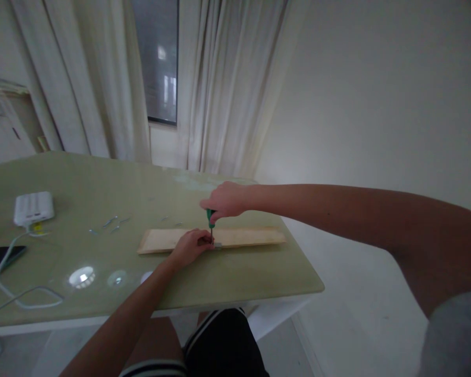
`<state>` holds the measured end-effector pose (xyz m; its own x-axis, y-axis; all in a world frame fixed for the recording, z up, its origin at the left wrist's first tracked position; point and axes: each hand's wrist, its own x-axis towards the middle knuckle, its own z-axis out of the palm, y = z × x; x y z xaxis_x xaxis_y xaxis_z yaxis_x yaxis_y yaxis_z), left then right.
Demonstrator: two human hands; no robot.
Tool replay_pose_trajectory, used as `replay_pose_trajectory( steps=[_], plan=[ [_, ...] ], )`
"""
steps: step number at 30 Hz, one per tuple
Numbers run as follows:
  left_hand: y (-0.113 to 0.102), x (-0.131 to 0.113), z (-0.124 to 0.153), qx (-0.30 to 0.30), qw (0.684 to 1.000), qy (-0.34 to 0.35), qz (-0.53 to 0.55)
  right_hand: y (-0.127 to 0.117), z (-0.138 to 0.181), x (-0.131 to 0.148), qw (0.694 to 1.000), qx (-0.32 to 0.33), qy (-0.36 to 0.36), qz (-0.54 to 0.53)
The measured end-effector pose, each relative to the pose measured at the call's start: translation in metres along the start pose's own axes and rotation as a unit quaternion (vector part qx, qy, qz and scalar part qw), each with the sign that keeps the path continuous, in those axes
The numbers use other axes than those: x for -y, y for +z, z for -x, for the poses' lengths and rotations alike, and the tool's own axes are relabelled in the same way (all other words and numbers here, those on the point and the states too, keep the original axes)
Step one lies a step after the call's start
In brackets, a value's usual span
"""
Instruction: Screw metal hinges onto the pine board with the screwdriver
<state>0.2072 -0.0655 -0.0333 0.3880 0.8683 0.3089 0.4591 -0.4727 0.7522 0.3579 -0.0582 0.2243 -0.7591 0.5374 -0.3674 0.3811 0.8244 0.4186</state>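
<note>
A long light wooden board [251,237] lies flat near the right end of a pale green table [227,283]. My right hand [224,200] is closed around the top of a green-handled screwdriver [211,220] that stands upright with its tip on the board. My left hand [191,246] rests on the board beside the tip, fingers pinched at the shaft or at a small part I cannot make out. A small metal piece [219,245] sits at the board's near edge by the tip.
Several loose metal screws or hooks [115,223] lie left of the board. A white power bank [33,208] with a white cable [11,283] sits at the far left beside a dark phone [0,257]. Curtains and a window stand behind the table.
</note>
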Motion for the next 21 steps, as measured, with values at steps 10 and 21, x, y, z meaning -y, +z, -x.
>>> replay_pose_trajectory(
  steps=[10,21],
  plan=[
    [-0.0019,-0.003,0.0016,-0.006,0.999,0.017,-0.027,0.0059,0.004,-0.0038,0.995,0.007,-0.082,0.048],
    [-0.0005,-0.0027,0.0004,-0.011,0.993,0.061,-0.095,0.0072,0.0056,-0.003,1.0,0.022,0.008,0.018]
  ],
)
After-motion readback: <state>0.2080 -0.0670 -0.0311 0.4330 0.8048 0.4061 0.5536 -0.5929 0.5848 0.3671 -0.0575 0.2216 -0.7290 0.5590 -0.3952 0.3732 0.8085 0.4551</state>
